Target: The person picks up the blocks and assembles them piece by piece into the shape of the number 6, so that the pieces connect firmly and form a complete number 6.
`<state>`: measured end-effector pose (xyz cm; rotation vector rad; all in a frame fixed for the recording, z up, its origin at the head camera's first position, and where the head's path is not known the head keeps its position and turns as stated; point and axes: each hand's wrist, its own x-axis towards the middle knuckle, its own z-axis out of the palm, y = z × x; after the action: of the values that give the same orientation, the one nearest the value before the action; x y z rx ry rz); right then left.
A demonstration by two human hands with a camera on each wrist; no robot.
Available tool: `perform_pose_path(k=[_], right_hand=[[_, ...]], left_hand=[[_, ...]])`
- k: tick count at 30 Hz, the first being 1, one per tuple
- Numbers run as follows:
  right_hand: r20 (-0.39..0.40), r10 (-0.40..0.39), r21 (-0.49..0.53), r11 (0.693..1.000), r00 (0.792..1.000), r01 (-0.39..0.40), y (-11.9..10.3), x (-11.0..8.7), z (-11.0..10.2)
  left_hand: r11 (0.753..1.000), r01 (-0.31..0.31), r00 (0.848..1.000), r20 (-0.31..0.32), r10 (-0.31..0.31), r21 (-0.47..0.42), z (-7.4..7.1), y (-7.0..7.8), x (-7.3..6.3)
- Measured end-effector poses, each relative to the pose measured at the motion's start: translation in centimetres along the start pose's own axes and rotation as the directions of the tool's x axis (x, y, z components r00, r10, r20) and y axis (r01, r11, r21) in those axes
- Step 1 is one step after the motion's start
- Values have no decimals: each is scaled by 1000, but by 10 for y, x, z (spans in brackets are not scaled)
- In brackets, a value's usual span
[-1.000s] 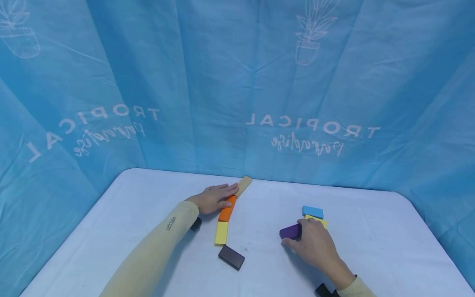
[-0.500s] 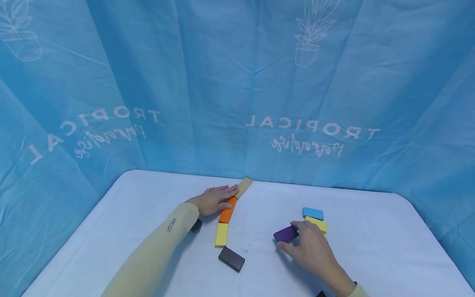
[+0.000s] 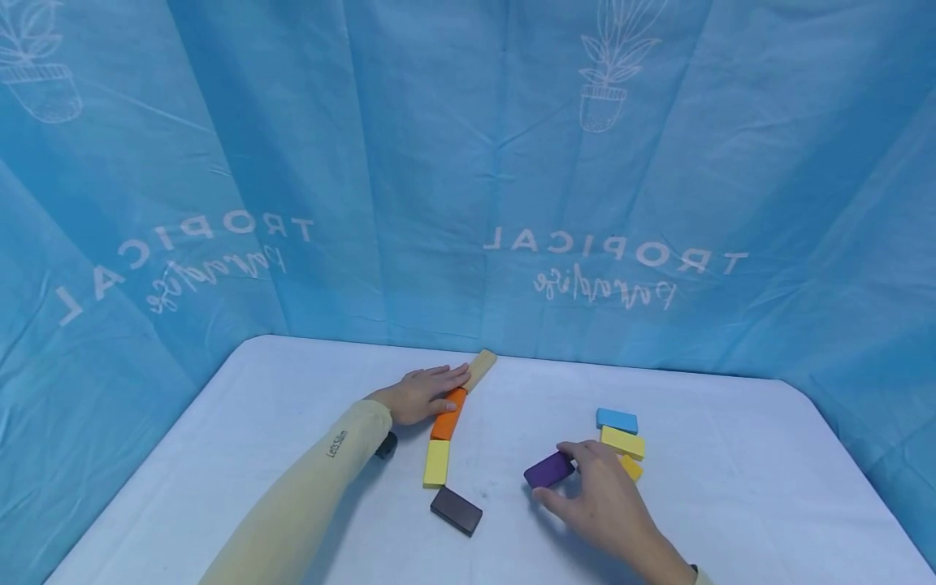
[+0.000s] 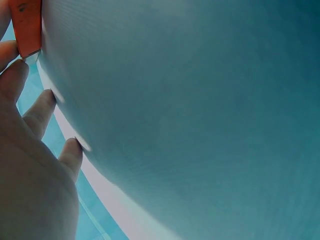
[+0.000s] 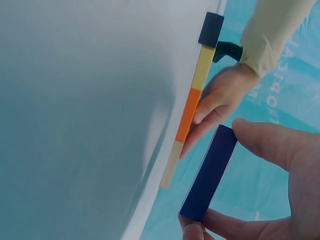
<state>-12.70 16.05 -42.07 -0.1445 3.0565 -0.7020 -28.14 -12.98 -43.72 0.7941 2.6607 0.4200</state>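
My right hand (image 3: 601,502) pinches a purple block (image 3: 549,470) by its ends between thumb and fingers. In the right wrist view this block (image 5: 210,172) looks dark blue and seems lifted off the table. With fingers stretched out, my left hand (image 3: 418,396) rests beside the orange block (image 3: 448,415), its fingertips at the natural wood block (image 3: 481,369). A pale yellow block (image 3: 436,463) continues that row toward me. At the row's near end a black block (image 3: 457,510) lies at an angle, its corner close to the yellow one.
Right of centre lie a light blue block (image 3: 617,420), a yellow block (image 3: 622,442) and an orange-yellow block (image 3: 630,467), partly covered by my right hand. A white cloth covers the table (image 3: 329,357). Behind it hangs a blue printed curtain (image 3: 431,162).
My right hand has moved left and slightly toward me with the purple block, away from the blue and yellow blocks, uncovering the orange-yellow one. The left hand has stayed in place.
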Motion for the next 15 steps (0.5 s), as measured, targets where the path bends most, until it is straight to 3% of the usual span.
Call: perform_pose_path(k=[8, 15], right_hand=[[46, 21, -1, 1000, 999, -21, -11, -5, 2], [51, -29, -6, 1000, 998, 29, -16, -9, 5]], left_hand=[[1000, 3, 1000, -1, -3, 3, 0, 1, 0], [1000, 2, 1000, 0, -2, 0, 0, 1, 0]])
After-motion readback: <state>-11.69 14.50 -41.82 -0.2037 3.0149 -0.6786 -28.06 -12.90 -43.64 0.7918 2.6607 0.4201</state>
